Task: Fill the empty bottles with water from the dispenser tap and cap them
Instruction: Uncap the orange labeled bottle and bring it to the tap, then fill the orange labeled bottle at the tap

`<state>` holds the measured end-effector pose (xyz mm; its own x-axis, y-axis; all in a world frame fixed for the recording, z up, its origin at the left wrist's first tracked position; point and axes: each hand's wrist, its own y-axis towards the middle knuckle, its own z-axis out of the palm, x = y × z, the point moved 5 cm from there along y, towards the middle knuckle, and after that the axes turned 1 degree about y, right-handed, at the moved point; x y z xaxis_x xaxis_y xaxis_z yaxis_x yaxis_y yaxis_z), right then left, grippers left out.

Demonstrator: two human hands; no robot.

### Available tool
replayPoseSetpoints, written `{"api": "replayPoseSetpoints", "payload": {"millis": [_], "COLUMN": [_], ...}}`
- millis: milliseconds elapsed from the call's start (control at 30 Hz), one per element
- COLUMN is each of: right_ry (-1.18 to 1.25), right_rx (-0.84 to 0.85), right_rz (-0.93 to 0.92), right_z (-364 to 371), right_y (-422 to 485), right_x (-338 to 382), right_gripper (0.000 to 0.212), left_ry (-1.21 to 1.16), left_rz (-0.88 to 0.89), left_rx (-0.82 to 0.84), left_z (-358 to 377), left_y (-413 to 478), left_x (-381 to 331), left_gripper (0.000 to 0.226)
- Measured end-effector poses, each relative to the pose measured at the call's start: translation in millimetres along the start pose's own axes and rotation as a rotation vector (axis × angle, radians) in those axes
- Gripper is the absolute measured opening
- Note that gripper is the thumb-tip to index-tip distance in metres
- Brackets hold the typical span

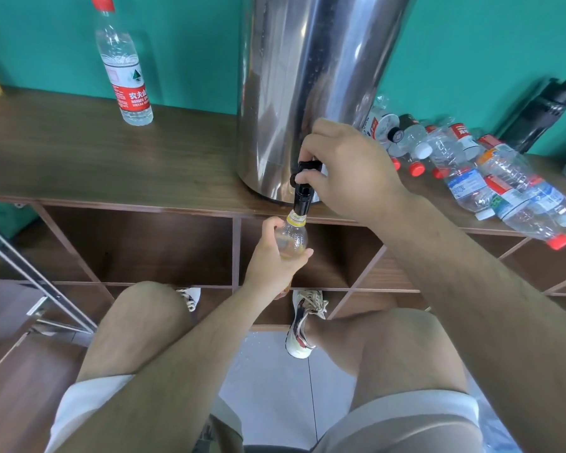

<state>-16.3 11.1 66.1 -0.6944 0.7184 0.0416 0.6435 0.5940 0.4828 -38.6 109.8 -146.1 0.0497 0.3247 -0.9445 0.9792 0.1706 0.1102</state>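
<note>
Two bare hands work at the steel dispenser [311, 86], whose top is cut off by the upper edge of the view. The right hand [350, 171] is curled around the black tap [303, 188], fingers pressed on its lever, so most of the lever is hidden behind them. The left hand [275, 256] is wrapped around a small clear bottle [293, 235], holding its yellow-ringed neck right up under the tap's spout; the bottle's lower half is covered by the palm, and how much water is inside cannot be told. One capped bottle with a red label [125, 67] stands upright on the wooden shelf top [79, 152], well to the left of the dispenser. To the right lies a heap of empty bottles [490, 178], overlapping so that their count is hard to make out, with loose red caps [417, 168] beside them. Behind the heap leans a black flask [543, 116]. Below, bare knees, pale shorts and sneakers show over a tiled floor.
</note>
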Motion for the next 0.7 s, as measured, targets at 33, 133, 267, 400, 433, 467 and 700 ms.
{"api": "replayPoseSetpoints", "payload": {"millis": [33, 133, 267, 400, 433, 467, 700], "right_ry": [-0.001, -0.028, -0.053, -0.066, -0.068, -0.075, -0.165], "right_rx": [-0.020, -0.092, -0.166, -0.195, -0.202, -0.208, -0.307], "right_rz": [-0.022, -0.089, -0.160, -0.211, -0.224, -0.238, -0.306], "right_z": [0, 1, 5, 6, 7, 7, 14], "right_y": [-1, -4, -9, -15, -17, -20, -37], "right_x": [0, 2, 5, 6, 7, 7, 6], "right_gripper": [0.019, 0.018, 0.017, 0.017, 0.017, 0.018, 0.020], "left_ry": [0.002, -0.008, -0.014, -0.027, -0.027, -0.026, -0.025], "left_rz": [0.006, 0.025, 0.035, 0.030, 0.028, 0.026, -0.007], "left_rx": [-0.001, -0.004, 0.004, 0.022, 0.027, 0.032, 0.052], "left_z": [0, -1, -3, -1, -1, -1, -2], "left_y": [0, -1, 0, 0, 0, 0, -2], "left_x": [-1, -2, -2, -1, -1, -1, -3], "left_gripper": [0.065, 0.065, 0.066, 0.066, 0.067, 0.067, 0.067]}}
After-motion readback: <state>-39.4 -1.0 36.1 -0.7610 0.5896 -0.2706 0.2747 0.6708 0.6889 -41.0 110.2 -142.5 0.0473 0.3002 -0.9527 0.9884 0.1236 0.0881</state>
